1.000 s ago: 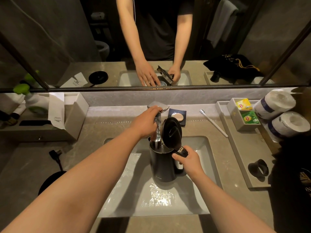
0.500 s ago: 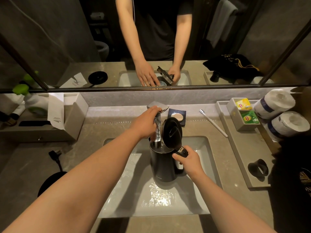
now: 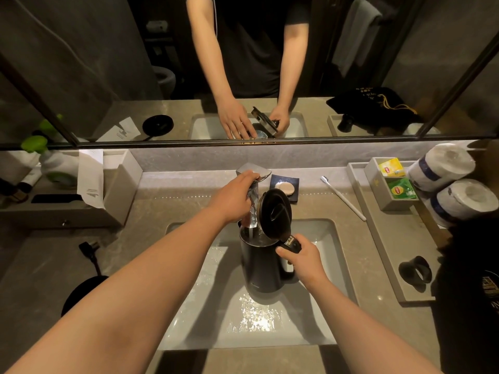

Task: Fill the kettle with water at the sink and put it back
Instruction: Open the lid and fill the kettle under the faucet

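The right hand (image 3: 303, 259) grips the handle of the kettle (image 3: 266, 265), steadying it upright in the sink (image 3: 189, 306) with its lid (image 3: 275, 213) tipped open to catch the stream. Beyond, the left hand (image 3: 233, 197) clasps the tap (image 3: 253, 184), ready to shut it off.

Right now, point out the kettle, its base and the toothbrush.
kettle (image 3: 263, 268), head view, on the dark body below the open lid.
base (image 3: 81, 292), head view, on the black disc at the counter's left edge.
toothbrush (image 3: 344, 199), head view, on the middle of the white handle.
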### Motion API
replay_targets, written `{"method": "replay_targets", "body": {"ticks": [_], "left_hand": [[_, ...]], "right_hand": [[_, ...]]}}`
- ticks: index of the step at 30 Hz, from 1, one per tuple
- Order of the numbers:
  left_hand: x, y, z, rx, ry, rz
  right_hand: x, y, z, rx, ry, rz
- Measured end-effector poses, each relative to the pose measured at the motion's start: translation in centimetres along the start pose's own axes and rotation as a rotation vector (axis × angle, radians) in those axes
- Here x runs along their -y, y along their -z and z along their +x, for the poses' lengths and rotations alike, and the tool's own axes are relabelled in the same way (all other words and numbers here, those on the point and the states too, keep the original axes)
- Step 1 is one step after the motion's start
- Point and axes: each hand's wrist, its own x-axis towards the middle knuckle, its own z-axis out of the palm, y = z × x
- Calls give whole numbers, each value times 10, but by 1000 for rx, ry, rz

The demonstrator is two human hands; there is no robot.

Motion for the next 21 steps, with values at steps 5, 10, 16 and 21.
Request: {"method": "replay_targets", "body": {"ticks": [5,10,16,21], "left_hand": [[0,0,0,20,10,-6],[1,0,0,17,8,-1],[0,0,0,3,6,-18],[0,1,0,21,2,-19]], "right_hand": [[0,0,1,-11,10,-7],[-1,0,1,-12,7,-5],[-2,0,0,-10,17,23],[-3,-1,-1,-9,18,25]]}}
